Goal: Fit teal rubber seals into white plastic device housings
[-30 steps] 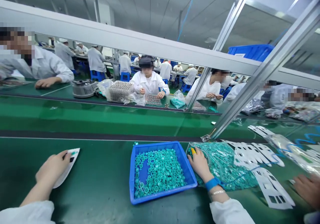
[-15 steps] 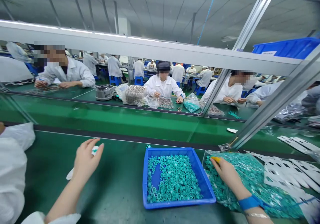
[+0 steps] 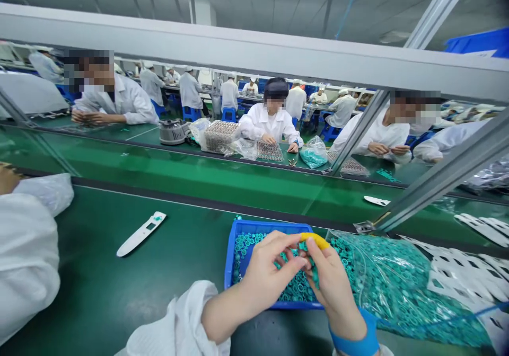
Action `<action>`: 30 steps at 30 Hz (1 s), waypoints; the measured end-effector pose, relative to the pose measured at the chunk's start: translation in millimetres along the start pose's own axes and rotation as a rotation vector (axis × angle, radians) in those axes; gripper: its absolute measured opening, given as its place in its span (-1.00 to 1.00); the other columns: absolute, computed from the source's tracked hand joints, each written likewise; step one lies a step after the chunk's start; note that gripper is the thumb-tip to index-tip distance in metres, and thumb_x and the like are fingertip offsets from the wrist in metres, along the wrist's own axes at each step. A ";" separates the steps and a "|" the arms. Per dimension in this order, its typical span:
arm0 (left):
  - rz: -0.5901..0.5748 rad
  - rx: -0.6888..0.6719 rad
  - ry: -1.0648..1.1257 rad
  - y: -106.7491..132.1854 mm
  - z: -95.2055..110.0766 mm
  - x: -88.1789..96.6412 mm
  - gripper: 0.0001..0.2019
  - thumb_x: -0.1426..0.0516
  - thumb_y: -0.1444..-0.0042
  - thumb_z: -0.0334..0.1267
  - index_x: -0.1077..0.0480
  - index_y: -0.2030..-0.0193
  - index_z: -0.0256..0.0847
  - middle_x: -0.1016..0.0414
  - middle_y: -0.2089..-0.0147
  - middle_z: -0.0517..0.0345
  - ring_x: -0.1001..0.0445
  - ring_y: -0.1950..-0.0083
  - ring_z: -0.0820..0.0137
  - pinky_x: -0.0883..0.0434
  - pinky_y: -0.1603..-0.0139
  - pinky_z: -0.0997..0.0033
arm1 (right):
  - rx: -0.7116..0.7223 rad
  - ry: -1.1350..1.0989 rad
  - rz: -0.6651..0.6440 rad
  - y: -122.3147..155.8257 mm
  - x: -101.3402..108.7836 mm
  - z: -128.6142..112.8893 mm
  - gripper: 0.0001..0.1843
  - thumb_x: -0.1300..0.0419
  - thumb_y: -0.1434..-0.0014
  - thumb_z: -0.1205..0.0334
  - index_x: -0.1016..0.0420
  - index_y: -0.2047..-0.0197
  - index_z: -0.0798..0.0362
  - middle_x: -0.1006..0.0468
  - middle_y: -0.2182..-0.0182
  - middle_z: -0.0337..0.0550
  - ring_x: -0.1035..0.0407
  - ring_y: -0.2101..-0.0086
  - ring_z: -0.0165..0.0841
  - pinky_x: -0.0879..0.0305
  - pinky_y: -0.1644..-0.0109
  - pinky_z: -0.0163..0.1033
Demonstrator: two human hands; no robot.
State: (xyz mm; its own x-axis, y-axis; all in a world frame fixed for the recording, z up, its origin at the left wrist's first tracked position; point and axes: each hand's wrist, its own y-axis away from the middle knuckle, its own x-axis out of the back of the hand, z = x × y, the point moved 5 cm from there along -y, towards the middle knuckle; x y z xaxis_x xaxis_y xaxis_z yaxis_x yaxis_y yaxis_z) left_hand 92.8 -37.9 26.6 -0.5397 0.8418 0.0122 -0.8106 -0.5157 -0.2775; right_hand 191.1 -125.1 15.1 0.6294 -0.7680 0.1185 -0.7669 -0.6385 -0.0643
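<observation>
Blue tray [image 3: 229, 260] sits below left fingers [image 3: 292, 269] and right fingers [image 3: 319, 258] (their grasp I can't tell)

The blue tray [image 3: 229, 263], teal rings [image 3: 296, 288] and white casing [image 3: 136, 238] appear as smooth plastic, the bag [image 3: 405, 282] as glossy clear film, the left sleeve [image 3: 183, 324] as matt cloth, the slanting post [image 3: 449, 171] as metal.
</observation>
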 end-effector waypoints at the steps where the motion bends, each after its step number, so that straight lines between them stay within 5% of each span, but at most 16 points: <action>1: 0.018 -0.058 -0.033 -1.1 5.4 2.0 -0.74 -0.15 -0.12 -0.25 -0.52 0.06 -0.14 -0.49 0.21 0.00 -0.45 0.25 0.35 -0.38 0.28 0.43 | -0.028 -0.076 -0.041 2.9 -7.9 -2.8 -0.52 -0.15 -0.02 -0.28 -0.39 0.46 0.03 -0.24 0.70 -0.33 -0.08 0.70 -0.51 -0.05 0.68 -0.38; 6: 0.177 -0.158 -0.149 -4.8 12.4 19.2 -0.84 -0.15 -0.12 -0.24 -0.58 0.29 -0.17 -0.54 0.39 0.02 -0.46 0.35 0.34 -0.36 0.27 0.37 | -0.176 -0.466 -0.170 6.3 -22.5 -7.2 -0.62 -0.34 0.07 -0.09 -0.43 0.53 0.06 -0.28 0.69 -0.31 -0.11 0.68 -0.58 -0.03 0.69 -0.48; 9: 0.208 -0.015 -0.067 -7.9 4.1 22.7 -0.81 -0.16 -0.10 -0.17 -0.49 0.45 -0.20 -0.44 0.55 0.13 -0.37 0.54 0.44 -0.31 0.46 0.43 | -0.226 -0.640 -0.203 1.5 -24.3 -5.8 -0.75 -0.34 0.02 0.03 -0.49 0.45 0.04 -0.30 0.63 -0.31 -0.05 0.69 -0.62 -0.06 0.71 -0.53; 14: 0.154 0.317 0.390 -13.4 -14.1 18.6 -0.64 -0.19 -0.01 0.00 -0.22 0.57 -0.20 -0.24 0.71 0.33 -0.15 0.74 0.62 -0.08 0.71 0.60 | -0.365 -0.981 -0.295 -9.9 -30.6 -0.9 -0.89 -0.23 -0.10 0.19 -0.42 0.42 0.01 -0.24 0.57 -0.36 -0.01 0.70 -0.61 -0.11 0.75 -0.64; 20: 0.128 0.387 0.562 -20.5 -20.2 19.2 -0.62 -0.21 0.01 -0.02 -0.19 0.58 -0.23 -0.24 0.76 0.37 -0.08 0.78 0.68 -0.01 0.74 0.67 | -0.611 -1.312 -0.287 -13.0 -37.2 6.1 -0.88 -0.19 -0.06 0.46 -0.34 0.37 0.08 -0.36 0.50 -0.38 -0.22 0.64 -0.71 -0.22 0.64 -0.71; 24: 0.117 0.383 0.582 -21.5 -20.7 19.6 -0.63 -0.21 -0.01 -0.05 -0.19 0.58 -0.24 -0.25 0.75 0.37 -0.10 0.78 0.69 -0.02 0.75 0.69 | -0.624 -1.206 -0.170 -13.0 -37.4 9.4 -0.90 -0.22 -0.04 0.43 -0.40 0.36 0.06 -0.39 0.51 -0.36 -0.16 0.66 -0.69 -0.18 0.69 -0.66; 30: 0.128 0.367 0.561 -19.8 -21.8 25.6 -0.64 -0.21 -0.03 -0.07 -0.21 0.56 -0.25 -0.28 0.73 0.37 -0.13 0.76 0.70 -0.06 0.74 0.72 | -0.116 -0.415 -0.020 -11.9 -8.4 8.7 -0.82 -0.35 -0.01 0.11 -0.55 0.33 -0.01 -0.40 0.63 -0.33 -0.20 0.63 -0.57 -0.21 0.62 -0.49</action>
State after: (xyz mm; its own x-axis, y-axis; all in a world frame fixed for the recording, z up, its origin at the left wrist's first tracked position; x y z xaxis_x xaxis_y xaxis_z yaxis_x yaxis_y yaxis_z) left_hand 99.9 -2.7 11.5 -0.5174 0.6749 -0.5262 -0.8263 -0.5540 0.1019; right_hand 196.1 -111.5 6.2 0.6231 -0.7258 -0.2915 -0.7482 -0.6617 0.0481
